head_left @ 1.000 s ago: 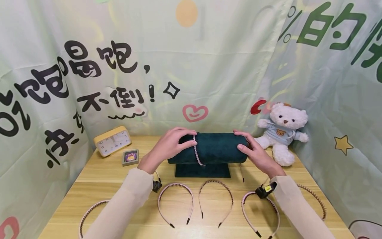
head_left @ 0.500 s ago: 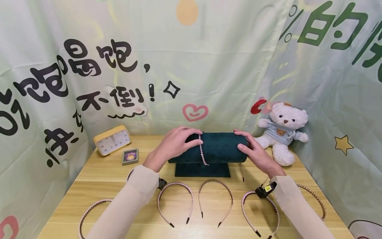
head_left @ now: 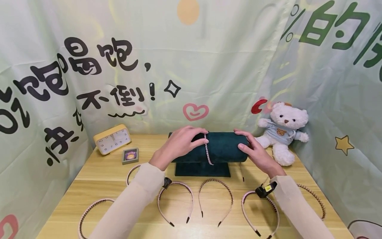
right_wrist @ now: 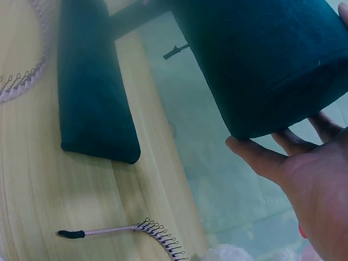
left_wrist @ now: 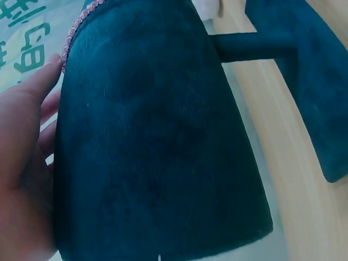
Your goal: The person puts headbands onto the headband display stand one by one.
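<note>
A dark green velvet headband stand (head_left: 226, 147), a horizontal roll on a flat base, stands at the table's back middle. Over the roll, left of its middle, sits a pink braided headband (head_left: 208, 154). My left hand (head_left: 180, 143) holds the headband at its upper part, thumb in front and fingers over the top; the fingers' far side is hidden. In the left wrist view the headband (left_wrist: 76, 27) lies against the roll by the thumb tip. My right hand (head_left: 259, 156) grips the roll's right end, thumb on the front, fingers over the top.
Several headbands lie in front, such as a toothed headband (head_left: 191, 196) and a thin headband (head_left: 216, 181). One headband (right_wrist: 109, 230) lies right of the base, partly hidden. A yellow clock (head_left: 112, 139), small grey framed picture (head_left: 130, 156) and white teddy bear (head_left: 283, 132) stand behind.
My left hand has moved right along the roll, and the headband has slid right with it toward the middle. The right hand stays at the roll's end.
</note>
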The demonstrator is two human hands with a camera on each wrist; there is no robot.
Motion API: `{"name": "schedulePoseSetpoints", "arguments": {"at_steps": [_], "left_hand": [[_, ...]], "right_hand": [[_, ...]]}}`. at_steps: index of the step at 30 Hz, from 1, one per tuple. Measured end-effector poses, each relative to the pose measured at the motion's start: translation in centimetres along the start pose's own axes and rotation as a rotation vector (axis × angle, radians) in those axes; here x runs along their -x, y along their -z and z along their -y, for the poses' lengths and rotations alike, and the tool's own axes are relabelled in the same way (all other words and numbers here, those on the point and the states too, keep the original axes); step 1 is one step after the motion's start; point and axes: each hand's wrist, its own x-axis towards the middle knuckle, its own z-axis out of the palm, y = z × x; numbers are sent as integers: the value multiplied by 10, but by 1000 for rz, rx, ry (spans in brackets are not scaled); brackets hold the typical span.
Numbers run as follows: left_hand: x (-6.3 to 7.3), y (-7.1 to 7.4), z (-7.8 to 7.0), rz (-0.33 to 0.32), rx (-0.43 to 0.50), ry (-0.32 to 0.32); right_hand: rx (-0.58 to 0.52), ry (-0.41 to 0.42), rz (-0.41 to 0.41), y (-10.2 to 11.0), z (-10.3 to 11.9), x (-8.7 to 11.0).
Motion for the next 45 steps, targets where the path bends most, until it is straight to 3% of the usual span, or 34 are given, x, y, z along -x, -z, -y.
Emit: {"name": "schedulePoseSetpoints", "arguments": {"at_steps": [16, 23, 28, 33, 45], "left_hand": [[-5, -3, -4, -21, -32, -48], [0, 3, 4, -12, 18, -90], [15, 18, 19, 2, 91, -128], [33, 34, 37, -18, 113, -127], [87, 64, 84, -30, 140, 36]], "right_hand": [[-2, 3, 3, -1, 1, 2], [0, -14, -3, 0, 0, 3], [5, -11, -2, 0, 1, 2], [4, -5, 4, 1, 1, 1], [-7, 6, 11, 1, 1, 0]]}}
